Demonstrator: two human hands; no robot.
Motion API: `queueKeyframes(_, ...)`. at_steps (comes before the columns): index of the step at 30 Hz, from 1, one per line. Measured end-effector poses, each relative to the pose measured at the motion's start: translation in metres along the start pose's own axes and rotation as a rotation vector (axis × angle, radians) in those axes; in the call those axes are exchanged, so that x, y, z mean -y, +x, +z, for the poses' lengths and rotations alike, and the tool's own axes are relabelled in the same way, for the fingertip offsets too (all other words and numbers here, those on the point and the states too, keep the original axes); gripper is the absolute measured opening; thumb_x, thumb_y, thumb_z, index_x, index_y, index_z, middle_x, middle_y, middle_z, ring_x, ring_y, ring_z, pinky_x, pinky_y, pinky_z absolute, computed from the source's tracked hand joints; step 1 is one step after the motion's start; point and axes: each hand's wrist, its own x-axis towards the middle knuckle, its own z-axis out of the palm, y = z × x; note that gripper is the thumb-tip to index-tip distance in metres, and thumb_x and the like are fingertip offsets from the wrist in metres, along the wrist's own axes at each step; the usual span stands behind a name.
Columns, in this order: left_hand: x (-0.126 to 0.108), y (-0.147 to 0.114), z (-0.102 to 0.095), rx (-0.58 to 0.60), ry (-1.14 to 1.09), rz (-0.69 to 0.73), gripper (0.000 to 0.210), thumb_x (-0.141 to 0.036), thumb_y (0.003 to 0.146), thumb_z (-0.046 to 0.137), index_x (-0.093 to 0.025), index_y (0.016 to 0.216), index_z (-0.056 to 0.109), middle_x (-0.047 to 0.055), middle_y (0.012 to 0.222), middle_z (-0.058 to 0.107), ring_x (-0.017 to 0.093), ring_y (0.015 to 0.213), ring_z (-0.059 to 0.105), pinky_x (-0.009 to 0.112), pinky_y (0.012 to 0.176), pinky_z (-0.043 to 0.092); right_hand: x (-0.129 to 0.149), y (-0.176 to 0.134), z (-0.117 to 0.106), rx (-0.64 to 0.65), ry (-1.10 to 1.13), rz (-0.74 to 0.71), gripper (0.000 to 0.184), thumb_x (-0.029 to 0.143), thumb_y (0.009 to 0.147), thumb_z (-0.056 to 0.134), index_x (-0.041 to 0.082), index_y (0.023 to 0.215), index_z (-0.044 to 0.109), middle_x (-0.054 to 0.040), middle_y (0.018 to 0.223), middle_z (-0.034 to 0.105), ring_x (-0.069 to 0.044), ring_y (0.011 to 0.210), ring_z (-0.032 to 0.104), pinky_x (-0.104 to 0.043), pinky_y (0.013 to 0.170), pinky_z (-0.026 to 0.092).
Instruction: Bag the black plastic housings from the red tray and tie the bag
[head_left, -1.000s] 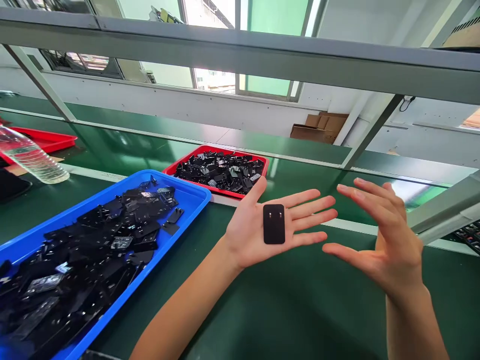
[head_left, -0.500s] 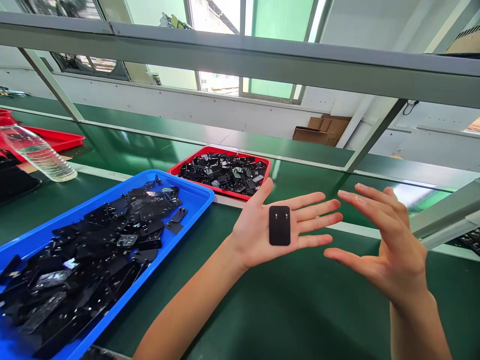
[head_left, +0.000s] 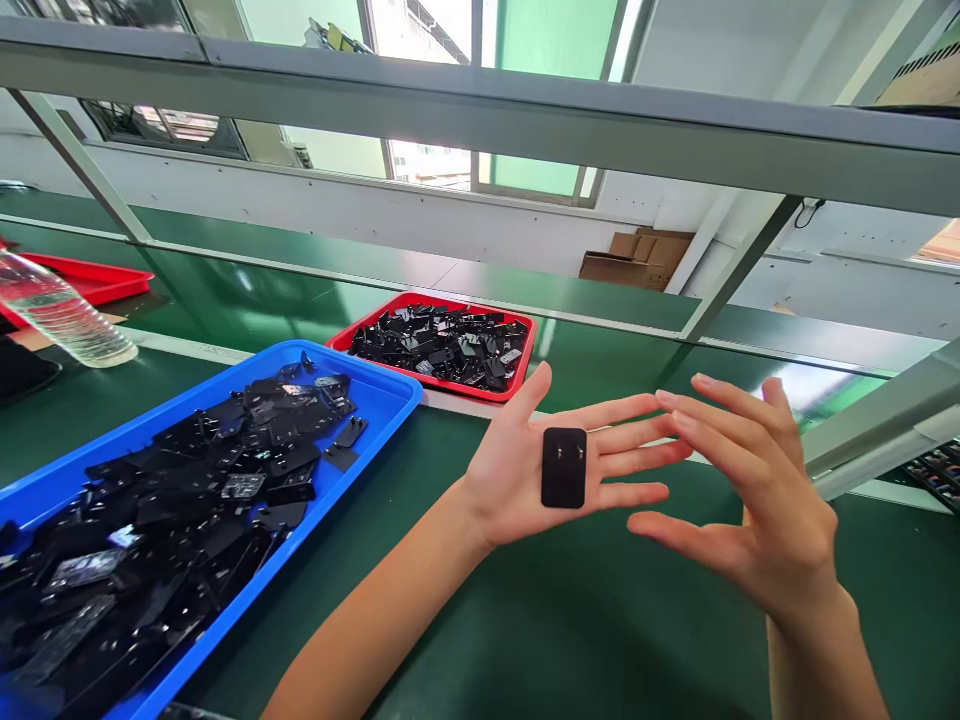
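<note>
My left hand (head_left: 510, 475) is palm up over the table, its fingers spread. Flat across the palm and finger bases lies a small black plate (head_left: 564, 480) with rounded corners and two short metal pins near its far end. To the right, my right hand (head_left: 757, 490) is raised with fingers apart and nothing in it. Its fingertips come close to the left fingertips; whether they touch I cannot tell. A long blue tray (head_left: 397, 395) on the left bears a heap of glossy black pieces (head_left: 217, 480). Behind it, a red tray (head_left: 524, 350) is filled with small black parts (head_left: 442, 340).
A clear plastic bottle (head_left: 67, 315) leans at the far left, near another red tray (head_left: 112, 285). A grey shelf beam (head_left: 480, 120) crosses above the green table (head_left: 600, 630), with a slanted post (head_left: 742, 265) at right. Cardboard boxes (head_left: 637, 260) sit beyond.
My right hand has moved left, closer to the left fingertips. The left hand with the black plate sits slightly lower in view. The surroundings have shifted a little left.
</note>
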Motion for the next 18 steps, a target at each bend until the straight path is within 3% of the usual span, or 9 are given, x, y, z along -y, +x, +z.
queueKeyframes(4,0.003,-0.001,0.004,-0.068,-0.038,-0.026,0.080,-0.064,0.094,0.016,-0.004,0.136,0.046,0.020,0.141,0.046,0.029,0.129,0.046,0.041,0.105,0.035,0.019,0.000,0.006,0.021,-0.001,-0.047,0.032,0.045,0.093,0.057,0.021,0.114,0.060,-0.0099,0.119,0.063,-0.031,0.124,0.049,-0.068,0.110,0.021)
queueKeyframes(7,0.005,0.000,0.005,-0.102,-0.073,-0.016,0.076,-0.061,0.095,0.017,-0.004,0.136,0.046,0.020,0.143,0.044,0.027,0.129,0.046,0.035,0.104,0.036,0.033,0.001,0.015,0.051,-0.016,-0.043,0.033,0.048,0.095,0.050,0.022,0.111,0.062,-0.0085,0.121,0.062,-0.028,0.125,0.048,-0.066,0.113,0.017)
queueKeyframes(10,0.010,0.003,0.001,-0.147,-0.104,-0.009,0.072,-0.058,0.096,0.020,-0.003,0.134,0.046,0.022,0.137,0.050,0.027,0.123,0.052,0.035,0.100,0.040,0.038,0.001,0.027,0.039,-0.007,-0.021,0.021,0.038,0.096,0.054,0.023,0.103,0.066,-0.0070,0.118,0.065,-0.026,0.121,0.052,-0.064,0.113,0.020)
queueKeyframes(12,0.015,0.007,-0.006,-0.276,-0.122,0.048,0.066,-0.053,0.097,0.023,-0.003,0.132,0.047,0.021,0.130,0.055,0.026,0.115,0.057,0.035,0.096,0.044,0.036,0.000,0.038,-0.007,-0.036,-0.009,0.008,0.024,0.093,0.059,0.022,0.094,0.067,-0.0064,0.111,0.067,-0.025,0.115,0.056,-0.064,0.111,0.023)
queueKeyframes(15,0.015,0.017,-0.027,-0.568,-0.095,0.165,0.055,-0.040,0.097,0.021,-0.002,0.126,0.047,0.020,0.115,0.061,0.022,0.099,0.064,0.032,0.087,0.050,0.030,-0.003,0.051,-0.050,-0.135,-0.006,0.008,0.011,0.088,0.061,0.018,0.086,0.064,-0.0065,0.098,0.069,-0.023,0.103,0.062,-0.064,0.110,0.025)
queueKeyframes(18,-0.012,0.029,-0.052,-0.719,0.013,0.303,0.050,-0.028,0.096,0.013,0.000,0.127,0.040,0.019,0.107,0.061,0.019,0.093,0.064,0.030,0.082,0.052,0.021,-0.006,0.054,-0.038,-0.098,0.005,0.010,0.010,0.088,0.059,0.017,0.083,0.062,-0.0056,0.093,0.067,-0.022,0.096,0.064,-0.062,0.109,0.029)
